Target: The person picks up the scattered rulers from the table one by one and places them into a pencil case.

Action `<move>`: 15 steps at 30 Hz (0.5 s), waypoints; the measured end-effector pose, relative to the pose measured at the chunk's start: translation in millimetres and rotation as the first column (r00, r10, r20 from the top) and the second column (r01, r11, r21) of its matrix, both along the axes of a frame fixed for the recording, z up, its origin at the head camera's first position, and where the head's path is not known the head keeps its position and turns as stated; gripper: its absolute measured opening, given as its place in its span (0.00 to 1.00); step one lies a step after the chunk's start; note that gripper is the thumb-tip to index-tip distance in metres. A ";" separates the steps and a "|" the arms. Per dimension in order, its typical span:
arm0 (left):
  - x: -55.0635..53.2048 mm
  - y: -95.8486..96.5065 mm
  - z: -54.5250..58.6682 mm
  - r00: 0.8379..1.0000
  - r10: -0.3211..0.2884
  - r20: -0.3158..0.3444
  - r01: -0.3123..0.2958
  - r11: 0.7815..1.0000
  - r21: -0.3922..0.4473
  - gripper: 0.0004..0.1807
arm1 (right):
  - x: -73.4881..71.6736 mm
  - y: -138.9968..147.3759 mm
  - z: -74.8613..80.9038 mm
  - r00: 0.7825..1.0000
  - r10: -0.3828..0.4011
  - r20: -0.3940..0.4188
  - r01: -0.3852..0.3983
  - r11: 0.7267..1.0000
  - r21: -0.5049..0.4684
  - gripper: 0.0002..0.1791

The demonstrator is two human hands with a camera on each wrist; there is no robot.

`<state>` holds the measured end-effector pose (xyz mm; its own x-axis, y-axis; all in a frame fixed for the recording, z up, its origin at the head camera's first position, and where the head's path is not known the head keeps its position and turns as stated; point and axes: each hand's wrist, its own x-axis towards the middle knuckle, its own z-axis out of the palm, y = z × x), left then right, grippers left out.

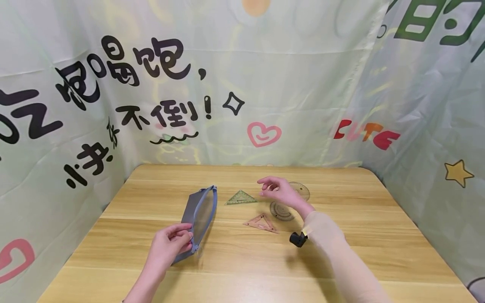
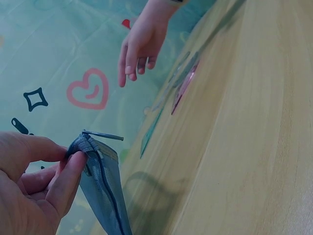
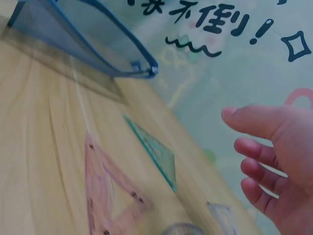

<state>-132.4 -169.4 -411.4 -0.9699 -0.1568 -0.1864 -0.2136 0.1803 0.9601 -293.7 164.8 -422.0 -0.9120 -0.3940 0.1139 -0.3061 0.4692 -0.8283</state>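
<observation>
My left hand [image 1: 170, 245] pinches the edge of a blue zip pouch [image 1: 191, 208] at its near end. The pouch stands tilted on the table, its zip side gaping; the left wrist view shows thumb and fingertips at the zip end [image 2: 88, 147]. My right hand [image 1: 279, 191] hovers over the tools, fingers loosely bent and nothing between them, as the right wrist view shows. Left of it lies a green set square [image 1: 241, 198]; a pink set square [image 1: 261, 222] is nearer. A smoky protractor [image 1: 281, 211] lies below the wrist, and a clear protractor [image 1: 302, 190] is partly hidden behind the hand.
A light wooden table [image 1: 371, 235] carries everything. Printed cloth [image 1: 303, 92] hangs behind it and along both sides. A small black device [image 1: 297, 239] sits at my right wrist.
</observation>
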 end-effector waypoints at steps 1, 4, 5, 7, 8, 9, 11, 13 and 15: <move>0.0 -0.1 0.1 1.000 0.000 -0.001 0.000 1.000 0.000 0.17 | -0.2 2.1 0.7 1.000 0.000 -0.009 0.000 1.000 0.004 0.21; 0.1 -0.2 0.2 1.000 0.001 0.000 -0.001 1.000 0.000 0.17 | -1.2 7.5 2.0 1.000 -0.005 -0.029 0.005 1.000 0.015 0.23; 0.0 -0.2 0.2 1.000 0.000 0.001 0.000 1.000 -0.001 0.17 | -1.1 9.2 2.5 0.999 -0.003 -0.035 0.004 1.000 0.018 0.23; -0.1 -0.1 0.0 1.000 -0.001 0.003 0.001 1.000 0.000 0.17 | -1.0 12.5 3.0 0.999 -0.003 -0.044 0.004 1.000 0.022 0.24; -0.2 0.0 0.0 1.000 0.000 0.004 0.000 1.000 0.000 0.17 | -1.3 14.2 2.9 0.999 -0.002 -0.047 0.003 1.000 0.024 0.24; -0.4 0.1 -0.2 1.000 0.000 0.004 0.000 1.000 0.001 0.17 | -1.8 15.9 2.5 0.999 -0.002 -0.051 0.003 1.000 0.024 0.25; -0.7 0.1 -0.4 1.000 0.001 0.005 -0.001 1.000 0.002 0.17 | -3.3 19.3 1.2 0.998 -0.009 -0.056 0.011 0.999 0.030 0.25; -0.9 0.1 -0.5 1.000 0.003 0.005 -0.003 1.000 0.004 0.17 | -4.7 22.8 0.5 0.998 -0.019 -0.060 0.021 0.999 0.039 0.26; -1.1 0.1 -0.5 1.000 0.003 0.004 -0.003 1.000 0.004 0.17 | -6.3 26.8 -0.3 0.997 -0.029 -0.072 0.032 0.998 0.047 0.26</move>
